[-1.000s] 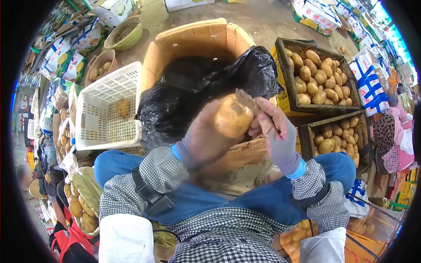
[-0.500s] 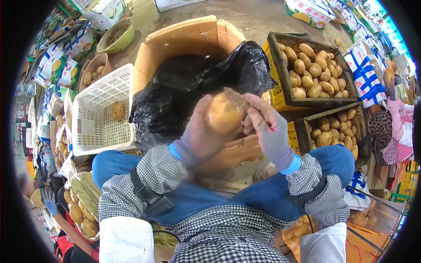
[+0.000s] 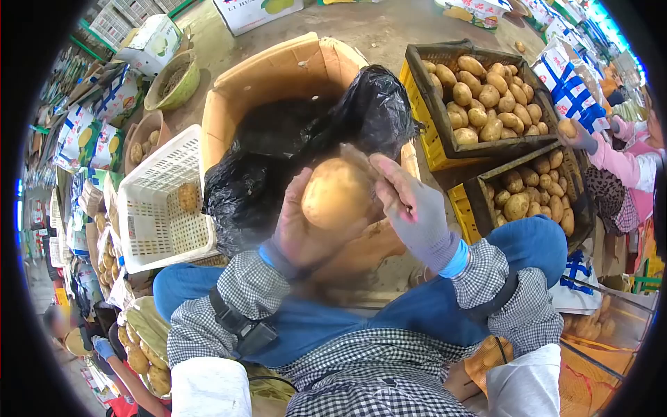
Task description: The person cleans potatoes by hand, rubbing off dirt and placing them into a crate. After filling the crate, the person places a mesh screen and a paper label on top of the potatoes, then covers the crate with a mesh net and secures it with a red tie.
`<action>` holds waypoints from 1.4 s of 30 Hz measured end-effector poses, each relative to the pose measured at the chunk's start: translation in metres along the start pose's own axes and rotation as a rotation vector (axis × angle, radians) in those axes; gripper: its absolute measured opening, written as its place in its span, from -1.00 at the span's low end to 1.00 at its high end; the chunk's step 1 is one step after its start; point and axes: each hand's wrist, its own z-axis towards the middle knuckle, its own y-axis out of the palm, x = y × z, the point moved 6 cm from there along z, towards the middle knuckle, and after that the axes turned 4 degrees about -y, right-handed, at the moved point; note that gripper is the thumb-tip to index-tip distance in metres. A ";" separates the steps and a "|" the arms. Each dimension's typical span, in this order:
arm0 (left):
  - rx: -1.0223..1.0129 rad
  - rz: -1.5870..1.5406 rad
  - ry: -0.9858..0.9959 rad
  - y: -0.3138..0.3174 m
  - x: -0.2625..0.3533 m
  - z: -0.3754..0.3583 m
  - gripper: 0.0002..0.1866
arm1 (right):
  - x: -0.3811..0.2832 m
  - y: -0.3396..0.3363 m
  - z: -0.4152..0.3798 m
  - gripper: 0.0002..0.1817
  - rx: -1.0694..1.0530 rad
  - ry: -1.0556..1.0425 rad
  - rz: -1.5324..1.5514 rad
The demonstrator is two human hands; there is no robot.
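Note:
In front of my knees, a large pale-brown potato (image 3: 336,193) rests in my left hand (image 3: 293,229), whose gloved fingers curl round its left side and underside. My right hand (image 3: 418,217), in a grey glove with a blue cuff, is at the potato's right edge with thumb and fingers pinched together. A thin brownish flap (image 3: 358,160) stands at the potato's upper right by those fingertips; its kind is blurred. Below and beyond both hands is a cardboard box (image 3: 267,69) lined with a black plastic bag (image 3: 375,104).
To the left, a white plastic basket (image 3: 163,240) holds one potato. Two yellow crates (image 3: 434,142) of potatoes stand on the right. At the right edge another person's hand (image 3: 580,135) holds a potato. A second person's blue glove (image 3: 103,347) shows at lower left.
The potato and both my hands have shifted slightly left. The view has turned a little. At the right, the other person's hand with a potato has come over beside the crates.

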 end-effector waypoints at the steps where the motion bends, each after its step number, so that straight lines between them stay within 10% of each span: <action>1: -0.058 -0.027 -0.026 0.003 -0.001 0.000 -0.38 | -0.003 -0.001 0.001 -0.60 0.000 0.026 0.046; 10: 0.093 0.054 0.086 -0.008 0.004 0.001 -0.38 | -0.050 -0.007 -0.002 -0.45 -0.010 -0.666 -0.302; 14: 0.153 -0.056 -0.100 -0.022 0.002 -0.001 -0.35 | -0.026 -0.008 0.009 -0.48 0.055 -0.354 -0.362; 24: 0.284 1.262 0.128 0.004 0.013 -0.008 -0.63 | -0.041 -0.001 0.000 -0.47 -0.001 -0.701 -0.322; 28: 0.327 1.217 0.119 0.006 0.014 -0.007 -0.60 | -0.035 -0.003 0.001 -0.47 0.059 -0.606 -0.367; 32: 0.169 0.535 0.021 -0.004 0.005 -0.004 -0.58 | -0.029 -0.002 0.002 -0.44 0.052 -0.548 -0.375; 42: 0.082 -0.255 -0.138 -0.015 -0.001 -0.006 -0.44 | -0.047 0.002 -0.016 -0.39 0.031 -0.920 -0.731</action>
